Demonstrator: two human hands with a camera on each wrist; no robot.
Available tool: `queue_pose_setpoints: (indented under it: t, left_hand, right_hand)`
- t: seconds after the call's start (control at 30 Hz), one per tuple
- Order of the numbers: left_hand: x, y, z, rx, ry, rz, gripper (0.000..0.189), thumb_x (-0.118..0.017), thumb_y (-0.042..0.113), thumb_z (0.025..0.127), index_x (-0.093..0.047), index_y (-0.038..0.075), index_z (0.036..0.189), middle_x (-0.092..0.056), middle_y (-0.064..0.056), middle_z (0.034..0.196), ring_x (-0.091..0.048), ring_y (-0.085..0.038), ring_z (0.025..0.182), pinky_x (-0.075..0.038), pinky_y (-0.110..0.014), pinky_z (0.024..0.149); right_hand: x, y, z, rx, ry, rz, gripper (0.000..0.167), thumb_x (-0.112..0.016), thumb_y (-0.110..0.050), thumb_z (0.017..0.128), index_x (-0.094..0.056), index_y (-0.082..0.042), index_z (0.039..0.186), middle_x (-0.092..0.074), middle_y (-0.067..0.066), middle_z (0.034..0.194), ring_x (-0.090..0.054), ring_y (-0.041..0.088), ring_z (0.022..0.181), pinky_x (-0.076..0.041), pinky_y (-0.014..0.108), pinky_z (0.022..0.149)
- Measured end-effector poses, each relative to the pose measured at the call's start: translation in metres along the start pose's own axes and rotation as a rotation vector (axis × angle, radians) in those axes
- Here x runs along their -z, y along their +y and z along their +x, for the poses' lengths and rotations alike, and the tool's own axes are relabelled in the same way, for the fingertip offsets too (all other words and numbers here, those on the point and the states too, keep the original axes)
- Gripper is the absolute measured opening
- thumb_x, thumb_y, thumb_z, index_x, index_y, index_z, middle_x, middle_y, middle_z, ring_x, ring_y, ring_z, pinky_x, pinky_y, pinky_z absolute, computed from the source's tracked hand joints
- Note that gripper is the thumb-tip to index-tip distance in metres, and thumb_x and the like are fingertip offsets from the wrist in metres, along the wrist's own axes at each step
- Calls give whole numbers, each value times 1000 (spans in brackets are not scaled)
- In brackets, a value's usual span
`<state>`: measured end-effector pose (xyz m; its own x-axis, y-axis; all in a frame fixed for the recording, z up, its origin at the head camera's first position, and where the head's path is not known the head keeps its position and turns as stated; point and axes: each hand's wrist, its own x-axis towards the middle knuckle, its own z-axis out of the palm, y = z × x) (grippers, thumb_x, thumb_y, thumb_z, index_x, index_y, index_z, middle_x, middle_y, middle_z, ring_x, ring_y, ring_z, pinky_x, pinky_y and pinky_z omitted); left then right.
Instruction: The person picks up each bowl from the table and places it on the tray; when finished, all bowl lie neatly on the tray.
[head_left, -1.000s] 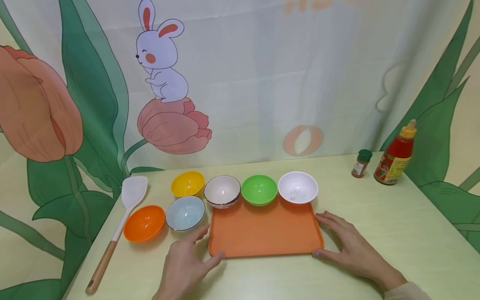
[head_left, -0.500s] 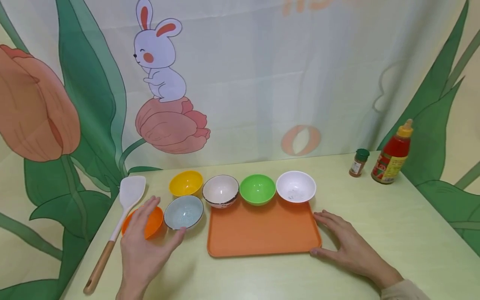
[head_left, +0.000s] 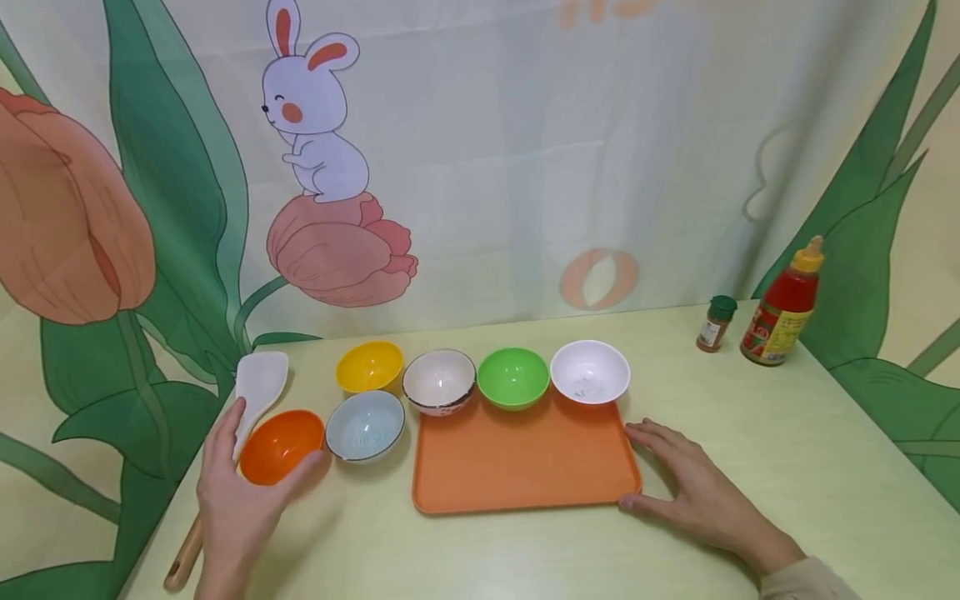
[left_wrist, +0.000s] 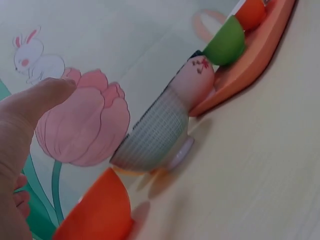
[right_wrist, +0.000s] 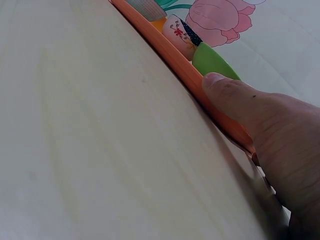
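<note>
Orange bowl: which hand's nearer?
Left. The left hand is spread close about the orange bowl; the right hand is farther off, at the right edge of the orange tray.

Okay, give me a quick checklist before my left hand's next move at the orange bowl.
1. Left hand placed at the orange bowl: ok, fingers to its left, thumb to its right in the head view.
2. Grip on the bowl: not ok, fingers and thumb are spread.
3. Free of the pale blue bowl: cannot tell; they sit side by side, contact unclear.
4. Right hand at the tray: ok, thumb at its near right corner.
5. Spatula untouched: cannot tell; the left hand hides part of it.
</note>
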<state>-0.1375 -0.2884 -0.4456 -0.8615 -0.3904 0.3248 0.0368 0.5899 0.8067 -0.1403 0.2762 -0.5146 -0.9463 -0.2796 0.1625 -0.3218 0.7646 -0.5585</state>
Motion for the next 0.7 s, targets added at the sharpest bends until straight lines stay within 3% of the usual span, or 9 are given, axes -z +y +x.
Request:
queue_pose_setpoints:
  t: [0.2, 0.47, 0.7]
  left_hand:
    - [0, -17, 4, 75, -34, -33, 124, -105, 32, 77, -32, 29, 177, -37, -3, 179, -33, -35, 164, -31, -72, 131]
    - [-2, -32, 8, 134, -92, 8, 127, -103, 38, 80, -26, 19, 179, -34, -15, 178, -34, -42, 160, -40, -74, 125]
    - [-6, -37, 9, 167, -96, 56, 131, -103, 43, 79, -23, 18, 179, -31, -19, 179, -36, -47, 155, -43, -79, 120]
  right_hand:
    - [2, -1, 1, 8, 6, 6, 102, -84, -74, 88, -53, -14, 165, -47, 17, 172, -40, 48, 159, -38, 82, 120]
    - [2, -2, 1, -10, -8, 11, 103, -82, -75, 88, -53, -14, 165, -47, 17, 172, -40, 48, 159, -38, 83, 120]
    - [1, -1, 0, -14, -9, 12, 104, -82, -76, 87, -53, -14, 165, -47, 18, 172, -41, 49, 158, -38, 83, 120]
